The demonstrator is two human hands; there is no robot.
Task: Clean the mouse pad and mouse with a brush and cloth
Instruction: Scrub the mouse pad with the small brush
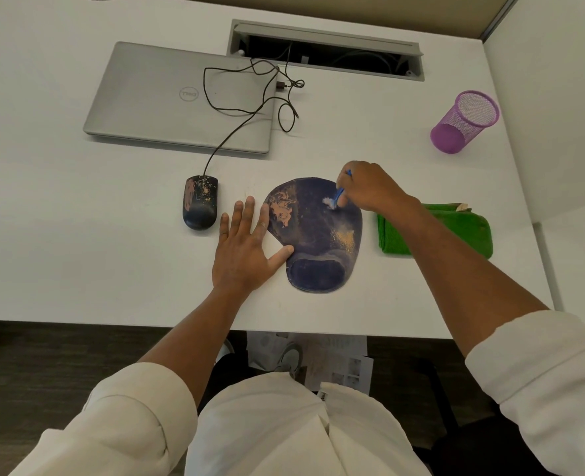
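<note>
A dark blue mouse pad (pixel 315 231) with a wrist rest lies on the white desk (pixel 78 235), smeared with orange-brown dirt at its upper left and lower right. My right hand (pixel 366 187) grips a small blue brush (pixel 337 195), its white bristles touching the pad's upper right. My left hand (pixel 246 245) lies flat, fingers spread, with the thumb and index finger resting on the pad's left edge. A black wired mouse (pixel 200 207) with orange stains sits to the left of the pad. A folded green cloth (pixel 456 231) lies right of the pad, partly under my right forearm.
A closed silver laptop (pixel 167 97) sits at the back left with the mouse cable (pixel 249 94) looped over it. A cable tray opening (pixel 325 51) is at the back. A purple mesh pen cup (pixel 464 121) stands at the right. A partition wall (pixel 559 97) bounds the right side.
</note>
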